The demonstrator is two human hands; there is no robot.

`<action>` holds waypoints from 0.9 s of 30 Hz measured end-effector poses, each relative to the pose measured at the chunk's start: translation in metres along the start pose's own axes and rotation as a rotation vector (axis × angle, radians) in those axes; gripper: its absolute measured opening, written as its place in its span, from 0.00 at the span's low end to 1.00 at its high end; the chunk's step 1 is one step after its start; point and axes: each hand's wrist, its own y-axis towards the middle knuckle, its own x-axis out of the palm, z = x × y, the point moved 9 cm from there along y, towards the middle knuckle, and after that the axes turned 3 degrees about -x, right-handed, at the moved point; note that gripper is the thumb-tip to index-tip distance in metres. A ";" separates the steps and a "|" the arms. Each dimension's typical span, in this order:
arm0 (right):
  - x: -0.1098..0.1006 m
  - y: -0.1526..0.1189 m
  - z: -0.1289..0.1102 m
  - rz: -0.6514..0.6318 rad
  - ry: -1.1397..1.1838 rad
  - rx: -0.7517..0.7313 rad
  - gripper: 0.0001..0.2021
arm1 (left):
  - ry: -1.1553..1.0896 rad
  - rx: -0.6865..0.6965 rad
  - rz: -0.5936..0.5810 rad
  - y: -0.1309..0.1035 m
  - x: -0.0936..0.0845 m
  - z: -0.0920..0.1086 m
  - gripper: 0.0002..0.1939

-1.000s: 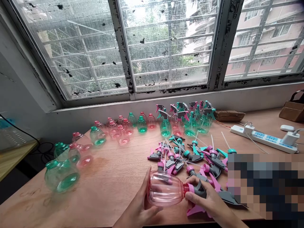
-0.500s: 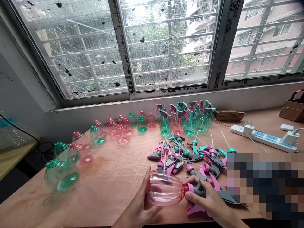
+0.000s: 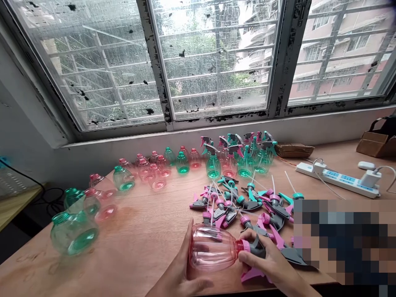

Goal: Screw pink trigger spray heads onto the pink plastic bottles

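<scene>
I have the pink bottle (image 3: 213, 247) lying on its side between my two hands, at the lower centre of the frame, its neck pointing right. My left hand (image 3: 177, 270) is cupped round the base, fingers up along the far side and thumb below. My right hand (image 3: 266, 258) is closed at the neck end, with fingertips on the pink collar (image 3: 246, 246) of the grey spray head (image 3: 257, 250) seated there. I can't tell how tightly that collar is screwed on.

Just beyond the bottle, right of centre, loose spray heads (image 3: 247, 203) lie in a jumble on the worktop (image 3: 139, 231), grey with pink or teal parts, several with their thin tubes sticking up. A pink trigger piece (image 3: 253, 274) shows just under my right hand, near the front edge.

Behind that jumble, close to the wall under the window (image 3: 192, 53), pink and green bottles with spray heads (image 3: 213, 167) stand upright in a cluster. Open bottles (image 3: 74, 235), also pink and green, run from the middle back round to the left of the frame, well apart from my hands. Towards the right edge I see a white power strip (image 3: 337, 178) with plugs in it, a flat piece of brown cardboard (image 3: 293, 150) and a brown box (image 3: 375, 142).
</scene>
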 end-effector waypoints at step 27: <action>0.003 0.000 0.009 -0.022 0.032 0.037 0.20 | -0.074 0.058 -0.013 0.002 0.002 0.002 0.53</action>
